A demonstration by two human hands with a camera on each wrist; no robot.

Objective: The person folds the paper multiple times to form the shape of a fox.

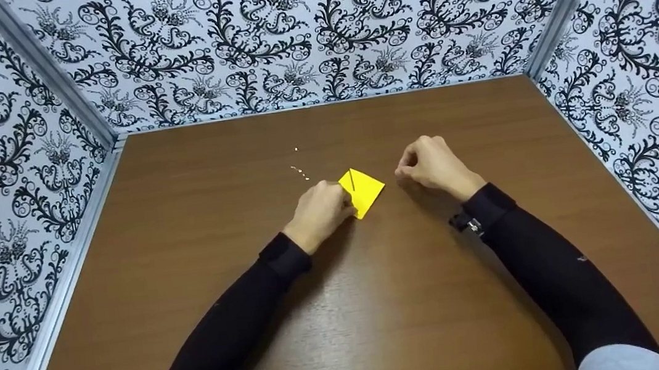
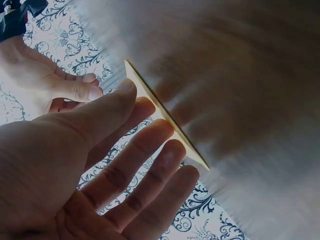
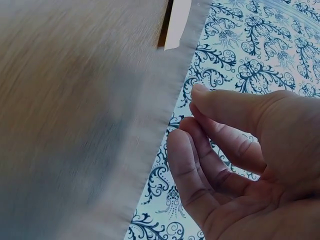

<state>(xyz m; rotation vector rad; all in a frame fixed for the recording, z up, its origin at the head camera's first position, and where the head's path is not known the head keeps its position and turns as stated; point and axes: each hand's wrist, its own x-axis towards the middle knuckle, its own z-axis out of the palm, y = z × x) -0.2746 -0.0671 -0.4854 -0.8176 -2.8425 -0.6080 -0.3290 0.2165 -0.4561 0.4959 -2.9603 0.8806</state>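
Observation:
A small square of yellow folded paper (image 1: 370, 190), with a dark slit or crease near its top corner, lies at an angle over the middle of the table. My left hand (image 1: 321, 211) pinches its left side, thumb and forefinger at the edge. From the left wrist camera the paper (image 2: 165, 116) appears nearly edge-on, the other fingertips (image 2: 176, 150) close along it. To the right of the paper, apart from it, hovers my right hand (image 1: 431, 164). Its fingers are loosely bent, thumb near the forefinger, and nothing shows between them in the right wrist view.
The brown tabletop (image 1: 343, 307) is bounded by walls (image 1: 263, 37) with a black-and-white scroll pattern and grey metal corner posts (image 1: 563, 3). Several tiny pale specks (image 1: 301, 172) show on the table beyond the left hand.

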